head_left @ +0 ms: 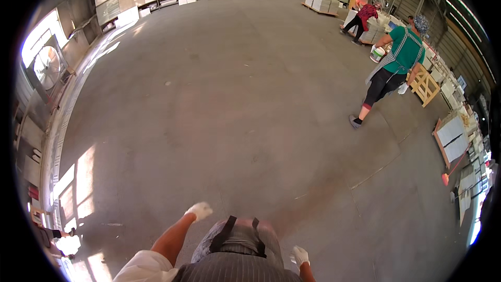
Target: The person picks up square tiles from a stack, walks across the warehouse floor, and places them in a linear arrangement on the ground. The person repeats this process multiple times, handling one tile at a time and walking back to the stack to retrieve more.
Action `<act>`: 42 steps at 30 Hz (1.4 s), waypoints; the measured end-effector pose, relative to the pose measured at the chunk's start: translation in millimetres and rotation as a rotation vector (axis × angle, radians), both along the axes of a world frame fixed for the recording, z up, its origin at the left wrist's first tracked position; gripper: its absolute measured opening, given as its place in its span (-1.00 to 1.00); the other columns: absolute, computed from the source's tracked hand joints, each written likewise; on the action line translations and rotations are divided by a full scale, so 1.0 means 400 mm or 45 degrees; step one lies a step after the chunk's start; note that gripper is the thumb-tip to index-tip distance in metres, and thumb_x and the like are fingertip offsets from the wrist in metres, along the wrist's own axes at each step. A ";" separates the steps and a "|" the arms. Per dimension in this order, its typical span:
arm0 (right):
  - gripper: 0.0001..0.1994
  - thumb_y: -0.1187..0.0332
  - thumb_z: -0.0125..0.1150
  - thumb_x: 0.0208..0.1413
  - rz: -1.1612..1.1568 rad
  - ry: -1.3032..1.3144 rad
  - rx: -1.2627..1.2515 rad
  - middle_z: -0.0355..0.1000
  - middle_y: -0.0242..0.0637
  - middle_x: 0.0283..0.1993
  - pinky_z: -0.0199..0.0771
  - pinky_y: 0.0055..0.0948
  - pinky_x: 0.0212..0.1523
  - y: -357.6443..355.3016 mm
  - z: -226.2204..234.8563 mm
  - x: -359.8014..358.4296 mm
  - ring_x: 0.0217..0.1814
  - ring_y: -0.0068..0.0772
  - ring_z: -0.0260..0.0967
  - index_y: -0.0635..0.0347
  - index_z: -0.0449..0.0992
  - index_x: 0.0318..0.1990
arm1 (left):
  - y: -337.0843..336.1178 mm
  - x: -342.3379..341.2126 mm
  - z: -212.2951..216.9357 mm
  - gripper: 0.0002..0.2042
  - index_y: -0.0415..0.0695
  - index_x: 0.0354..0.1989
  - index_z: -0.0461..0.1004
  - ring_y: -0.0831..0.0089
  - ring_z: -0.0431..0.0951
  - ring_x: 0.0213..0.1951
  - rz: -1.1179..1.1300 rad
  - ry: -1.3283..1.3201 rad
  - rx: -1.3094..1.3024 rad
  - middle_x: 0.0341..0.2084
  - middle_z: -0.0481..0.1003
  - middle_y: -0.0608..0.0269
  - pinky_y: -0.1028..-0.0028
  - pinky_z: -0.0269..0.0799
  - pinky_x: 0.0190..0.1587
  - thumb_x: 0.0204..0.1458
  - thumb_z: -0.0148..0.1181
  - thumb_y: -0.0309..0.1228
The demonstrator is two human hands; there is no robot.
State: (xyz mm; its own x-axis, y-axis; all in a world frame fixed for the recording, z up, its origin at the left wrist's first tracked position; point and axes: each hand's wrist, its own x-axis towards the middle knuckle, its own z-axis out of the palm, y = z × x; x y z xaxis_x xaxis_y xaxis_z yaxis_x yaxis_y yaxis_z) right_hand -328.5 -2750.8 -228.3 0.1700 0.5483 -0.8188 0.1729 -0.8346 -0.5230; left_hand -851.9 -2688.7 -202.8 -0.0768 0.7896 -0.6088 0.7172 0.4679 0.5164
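Concrete floor [235, 104] spreads wide, w/ both gloved hands swinging over it, holding nothing: left hand [200, 210] loosely curled, right hand [300, 255] fingers together. Judged risk: collision w/ person in green top [396, 68] walking at floor's right edge by wooden pallet [424, 86]. That person carries a white-green bucket [378, 53]; contents can't tell.

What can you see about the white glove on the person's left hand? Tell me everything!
The left hand wears a white glove that looks like knitted cloth, a bit wrinkled. The fingers are loosely curled and seem to hold nothing. It sits at the end of a bare forearm that reaches forward from a rolled white sleeve. It hangs in the air above the grey concrete floor, beside the striped apron, touching neither. Finer detail is too small to tell.
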 end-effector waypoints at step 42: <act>-0.85 0.25 -0.01 0.19 -0.532 0.368 -0.222 0.35 -0.46 -0.54 0.22 -0.48 -0.69 2.671 -0.221 -0.197 -0.59 -0.51 0.30 -0.04 0.43 -0.40 | 3.345 -0.009 0.239 -0.66 -0.18 0.06 0.34 0.45 0.52 -0.23 0.444 -1.180 0.022 -0.19 0.47 0.22 0.44 0.52 -0.14 0.17 0.14 -0.30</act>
